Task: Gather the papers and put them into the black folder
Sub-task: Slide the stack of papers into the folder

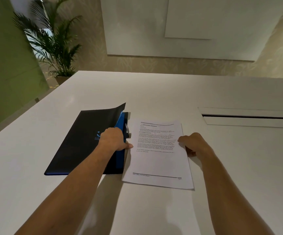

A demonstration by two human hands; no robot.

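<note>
White tabletop fills the near view, and our two bare forearms reach out over it. Our right hand grips the right edge of the papers, thumb on top and fingers curled under the sheet. The papers lie flat just right of the folder, their left edge touching or slightly overlapping it. Our left hand holds the folder's cover by its right edge, lifting it so the blue lining and a clip show beneath.

To do this step well, we judge we should raise the cover higher first, then slide the papers leftward as one squared stack, keeping them low so the edges do not catch on the clip (a loose top sheet could fan out).

How many sheets are in the stack we cannot tell; only the top page shows. The left fingers are hidden under the cover, and the folder's inside is mostly unseen. Farther off sit a slot in the table and a palm.
</note>
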